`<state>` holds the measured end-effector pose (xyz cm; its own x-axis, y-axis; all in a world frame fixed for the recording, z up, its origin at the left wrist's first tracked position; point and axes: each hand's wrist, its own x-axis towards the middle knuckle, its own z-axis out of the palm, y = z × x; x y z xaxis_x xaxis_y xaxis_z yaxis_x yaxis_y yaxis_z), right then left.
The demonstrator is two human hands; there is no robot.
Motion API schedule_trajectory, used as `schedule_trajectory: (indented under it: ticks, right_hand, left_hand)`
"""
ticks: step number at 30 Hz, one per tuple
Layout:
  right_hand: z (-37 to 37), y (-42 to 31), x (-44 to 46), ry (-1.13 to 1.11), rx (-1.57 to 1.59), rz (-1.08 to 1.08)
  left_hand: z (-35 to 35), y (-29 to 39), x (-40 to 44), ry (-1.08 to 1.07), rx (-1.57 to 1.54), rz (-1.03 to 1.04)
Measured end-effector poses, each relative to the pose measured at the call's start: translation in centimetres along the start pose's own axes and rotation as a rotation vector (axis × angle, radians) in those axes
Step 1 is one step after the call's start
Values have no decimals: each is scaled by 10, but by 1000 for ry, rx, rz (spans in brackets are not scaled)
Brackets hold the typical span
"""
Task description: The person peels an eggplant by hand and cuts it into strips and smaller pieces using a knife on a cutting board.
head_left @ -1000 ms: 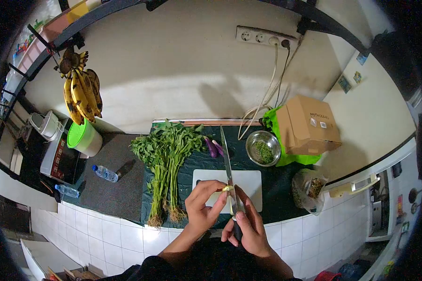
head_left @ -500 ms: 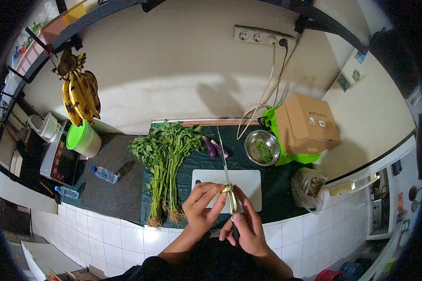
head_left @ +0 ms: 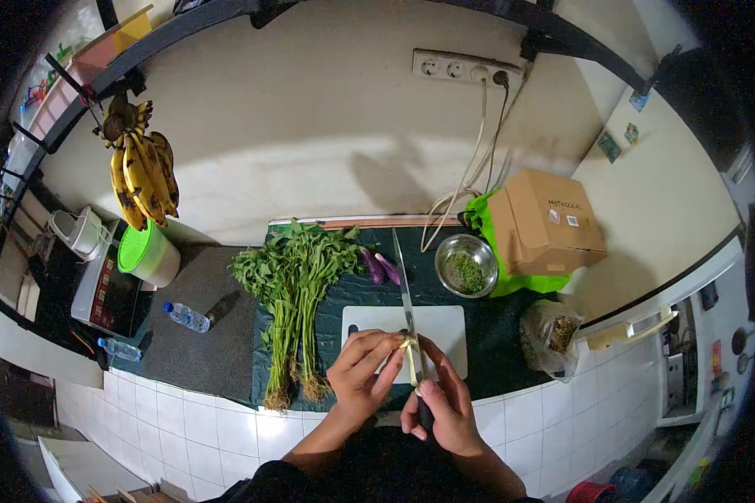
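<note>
The fingers of the left hand are pinched together on a small, pale yellow piece, above the smooth white board. The right hand is clamped around the black handle of a long, tapering knife, its blade beside the piece (if it cuts in, I cannot tell). Compared with half a second ago, the blade shows more of its flat side. Farther right, a round metal bowl contains small green bits.

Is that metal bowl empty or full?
Neither: the metal bowl is partly filled. Small green pieces lie inside, with bare metal showing around them.
</note>
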<state>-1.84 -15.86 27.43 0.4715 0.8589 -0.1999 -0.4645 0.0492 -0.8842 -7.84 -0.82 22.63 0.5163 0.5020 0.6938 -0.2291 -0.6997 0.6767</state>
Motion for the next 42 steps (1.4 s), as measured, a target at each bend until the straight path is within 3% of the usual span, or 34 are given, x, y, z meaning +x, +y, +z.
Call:
schedule_trajectory:
  ticks: [42]
  right_hand:
    - [2, 32, 11, 242, -30, -63]
  left_hand:
    - [10, -10, -25, -42, -133, -114]
